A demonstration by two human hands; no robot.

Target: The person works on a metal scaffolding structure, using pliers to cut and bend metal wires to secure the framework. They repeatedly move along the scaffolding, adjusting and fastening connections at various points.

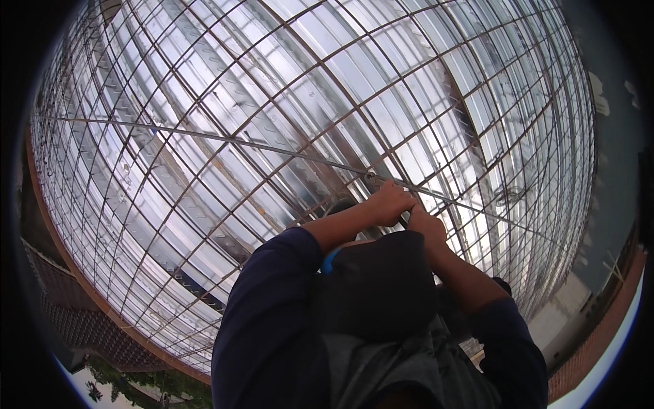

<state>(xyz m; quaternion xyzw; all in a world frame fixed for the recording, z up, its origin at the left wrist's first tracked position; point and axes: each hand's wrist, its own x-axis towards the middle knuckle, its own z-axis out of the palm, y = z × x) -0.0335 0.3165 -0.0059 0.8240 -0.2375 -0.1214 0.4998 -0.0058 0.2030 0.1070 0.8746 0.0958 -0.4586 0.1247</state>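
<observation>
My left hand (390, 203) is closed, its fingers bunched just below a long straight steel bar (286, 151) that runs slantwise across the grid. Right beside it, my right hand (428, 227) is closed as well, its fingers drawn up against the left. Whatever lies between the fingers is too small or hidden to make out. Both hands are over a mesh of crossed rebar (197, 102). Beneath that spreads shiny ribbed metal decking (354, 65). Near the left fingertips, a small dark bit, perhaps a wire tie (370, 176), sits at a bar crossing.
A dark tangle, perhaps of wire (509, 195), lies on the mesh to the right. The decking ends at a brown edge (71, 262) on the left, with a tiled roof (78, 317) below. A grey wall (613, 150) stands to the right.
</observation>
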